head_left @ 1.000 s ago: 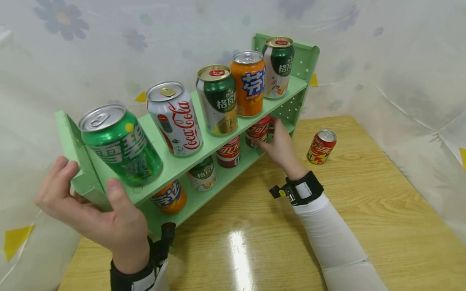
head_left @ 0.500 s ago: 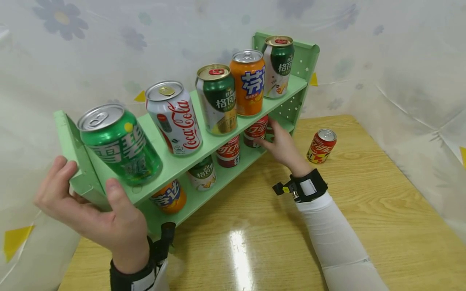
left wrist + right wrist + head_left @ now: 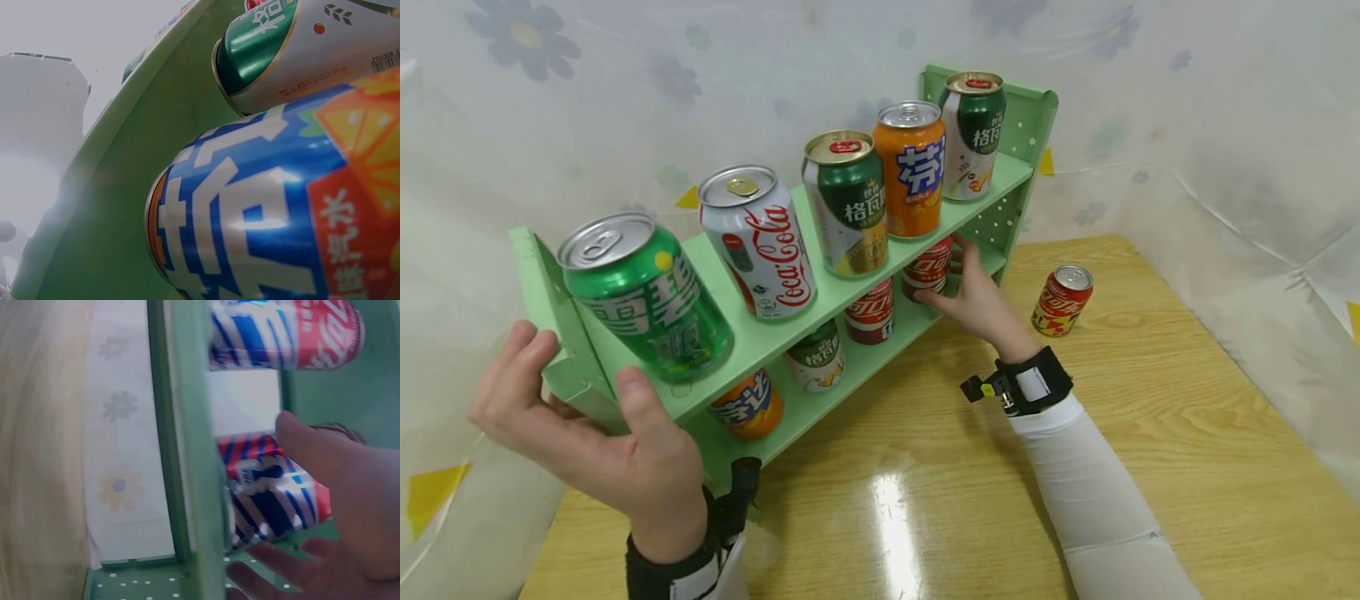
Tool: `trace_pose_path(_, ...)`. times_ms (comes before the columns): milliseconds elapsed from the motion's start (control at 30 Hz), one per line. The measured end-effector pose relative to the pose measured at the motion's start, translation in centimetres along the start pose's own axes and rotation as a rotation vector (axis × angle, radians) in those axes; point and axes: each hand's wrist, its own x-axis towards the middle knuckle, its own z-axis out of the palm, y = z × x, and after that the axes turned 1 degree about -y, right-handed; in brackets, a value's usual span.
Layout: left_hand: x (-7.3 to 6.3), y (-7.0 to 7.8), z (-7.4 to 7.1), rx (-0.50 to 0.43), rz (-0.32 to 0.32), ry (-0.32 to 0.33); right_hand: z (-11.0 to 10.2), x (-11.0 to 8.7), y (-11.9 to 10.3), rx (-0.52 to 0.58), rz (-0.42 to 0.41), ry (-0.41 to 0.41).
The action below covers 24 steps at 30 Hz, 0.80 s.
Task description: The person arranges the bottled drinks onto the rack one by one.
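Observation:
A green two-tier shelf [image 3: 831,400] stands at an angle on the table, holding drink cans on both levels. My left hand [image 3: 602,454] grips its left end, with the thumb in front and fingers round the side panel. My right hand [image 3: 988,308] reaches into the lower level and holds a red Coca-Cola can [image 3: 925,271] between thumb and fingers; in the right wrist view, the thumb lies over that can [image 3: 275,494]. Left of it on the same level are another red can [image 3: 871,315], a green-and-white can [image 3: 817,358] and an orange Fanta can [image 3: 751,408].
On the upper level stand a green Sprite can [image 3: 651,304], a white Coca-Cola can [image 3: 760,246], two green-topped cans and an orange can [image 3: 910,171]. One red can [image 3: 1062,302] stands alone on the wooden table [image 3: 1135,417]. A flowered curtain hangs behind.
The red can at my right hand has shifted slightly left on the lower level. My right hand eased a little right, then its thumb came back onto the can. My left hand stays put.

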Motion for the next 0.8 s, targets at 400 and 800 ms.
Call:
trace_pose_path(400,0.06,0.06,0.10,0.002,0.010,0.002,0.72,-0.03,0.11,-0.007,-0.028,0.149)
trace_pose_path(800,0.01,0.03,0.02,0.012,0.000,-0.003,0.02,-0.30,-0.24,-0.026,0.009,0.063)
